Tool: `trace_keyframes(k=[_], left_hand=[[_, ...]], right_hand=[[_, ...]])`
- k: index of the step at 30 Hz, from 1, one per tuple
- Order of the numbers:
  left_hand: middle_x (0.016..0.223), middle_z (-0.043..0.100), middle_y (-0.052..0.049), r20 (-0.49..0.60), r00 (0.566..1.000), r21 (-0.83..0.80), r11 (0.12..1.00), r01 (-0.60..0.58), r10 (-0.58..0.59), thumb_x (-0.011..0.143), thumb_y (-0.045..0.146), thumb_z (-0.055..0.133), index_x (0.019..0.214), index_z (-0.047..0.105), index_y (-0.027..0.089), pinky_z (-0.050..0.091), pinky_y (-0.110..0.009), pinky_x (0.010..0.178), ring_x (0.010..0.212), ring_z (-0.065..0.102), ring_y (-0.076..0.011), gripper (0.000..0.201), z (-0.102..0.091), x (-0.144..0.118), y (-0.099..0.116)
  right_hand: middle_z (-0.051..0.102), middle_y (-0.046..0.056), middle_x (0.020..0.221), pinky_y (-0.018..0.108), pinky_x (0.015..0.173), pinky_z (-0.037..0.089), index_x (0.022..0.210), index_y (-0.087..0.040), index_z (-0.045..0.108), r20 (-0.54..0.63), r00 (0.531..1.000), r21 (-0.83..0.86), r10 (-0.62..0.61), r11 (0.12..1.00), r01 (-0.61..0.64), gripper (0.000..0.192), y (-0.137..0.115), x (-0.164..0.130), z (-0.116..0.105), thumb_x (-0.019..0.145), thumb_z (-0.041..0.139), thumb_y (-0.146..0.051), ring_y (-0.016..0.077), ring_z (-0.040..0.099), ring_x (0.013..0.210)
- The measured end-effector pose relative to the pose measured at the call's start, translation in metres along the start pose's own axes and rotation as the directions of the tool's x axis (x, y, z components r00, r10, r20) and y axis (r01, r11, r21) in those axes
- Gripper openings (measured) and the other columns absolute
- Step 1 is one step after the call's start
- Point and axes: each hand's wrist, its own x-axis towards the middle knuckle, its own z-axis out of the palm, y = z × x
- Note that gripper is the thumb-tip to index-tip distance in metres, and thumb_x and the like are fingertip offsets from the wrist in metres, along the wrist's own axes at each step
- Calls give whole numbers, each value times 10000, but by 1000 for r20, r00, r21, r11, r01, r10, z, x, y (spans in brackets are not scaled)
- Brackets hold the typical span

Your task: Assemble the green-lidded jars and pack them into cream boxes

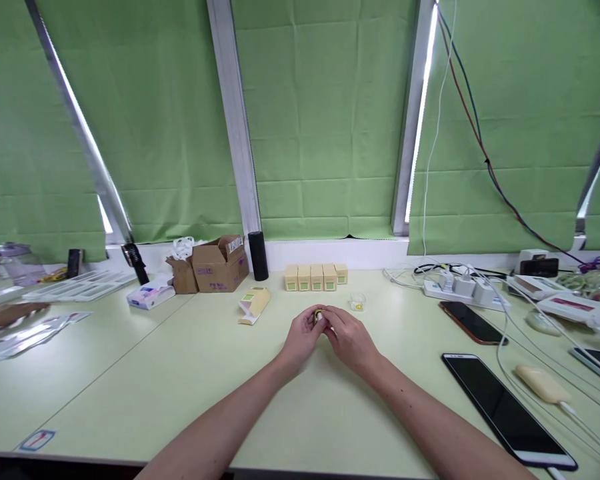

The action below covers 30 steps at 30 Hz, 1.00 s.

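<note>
My left hand and my right hand meet above the middle of the table, fingertips together. Between them they pinch a small round black-and-yellow item, mostly covered by the fingers; its kind is too small to make out. A little beyond my right hand sits a small clear plastic case with something yellow in it. An opened small cardboard box lies on its side beyond my left hand. Several small tan boxes with pale green labels stand in a row farther back.
Brown cartons, a black cylinder and a tissue pack stand at the back left. Another person's hand is at far left. On the right lie a tablet, a phone, a power strip and loose cables.
</note>
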Motion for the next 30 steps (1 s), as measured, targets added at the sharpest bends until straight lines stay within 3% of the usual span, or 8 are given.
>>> trace_keyframes(k=[6, 9, 14, 19, 22, 25, 30], left_hand=[[1137, 743, -135, 10, 1000, -48, 999, -5, 5, 818, 455, 810, 1205, 692, 146, 561, -384, 932, 1046, 692, -249, 508, 0, 0, 3], [1150, 741, -137, 44, 999, -89, 996, 25, -21, 822, 417, 814, 1236, 673, 147, 567, -384, 925, 1065, 692, -254, 514, 0, -2, 7], [1191, 728, -156, 16, 998, -140, 988, 70, -68, 748, 410, 880, 1291, 627, 136, 549, -421, 984, 1123, 685, -272, 659, -1, -2, 4], [1212, 709, -171, 71, 995, -140, 987, 85, -76, 713, 425, 902, 1436, 511, 159, 563, -431, 956, 1102, 705, -285, 864, -7, -1, 0], [1219, 695, -176, 48, 997, -34, 998, 57, -56, 759, 477, 849, 1413, 522, 173, 578, -326, 742, 990, 714, -255, 793, -11, -1, 4], [1198, 700, -168, -7, 1000, 88, 996, 22, -21, 824, 515, 761, 1340, 564, 174, 499, -261, 592, 876, 683, -211, 649, -15, -2, 8], [1182, 706, -123, -73, 992, 274, 958, -81, 105, 890, 353, 681, 1294, 590, 218, 506, -294, 741, 1053, 640, -231, 435, -17, -4, 11]], right_hand=[[697, 125, 1264, 465, 926, 630, 1375, -235, 543, 47, 997, 130, 57, 990, -62, 480, -1, 0, -6, 920, 567, -83, 280, 683, 1157], [687, 130, 1244, 466, 851, 645, 1414, -239, 496, 69, 990, 189, 120, 973, -131, 565, 1, -1, -7, 881, 594, -80, 280, 699, 1063], [689, 112, 1183, 421, 780, 640, 1329, -237, 541, 58, 988, 218, 146, 964, -155, 475, 7, -4, -5, 885, 544, -69, 241, 692, 942], [695, 100, 1119, 419, 762, 620, 1255, -230, 580, 60, 975, 247, 215, 943, -223, 370, 8, -2, -6, 901, 559, -124, 224, 668, 842], [704, 97, 1092, 384, 717, 612, 1210, -222, 605, 47, 953, 320, 298, 900, -297, 310, 6, 1, -8, 904, 585, -180, 216, 669, 833], [721, 98, 1074, 360, 706, 614, 1170, -210, 630, 50, 918, 422, 394, 824, -377, 278, 4, 4, -10, 894, 617, -239, 214, 681, 854], [752, 106, 1071, 362, 732, 612, 1161, -207, 636, 96, 855, 571, 509, 676, -466, 323, 1, 7, -12, 897, 663, -391, 233, 712, 924]])
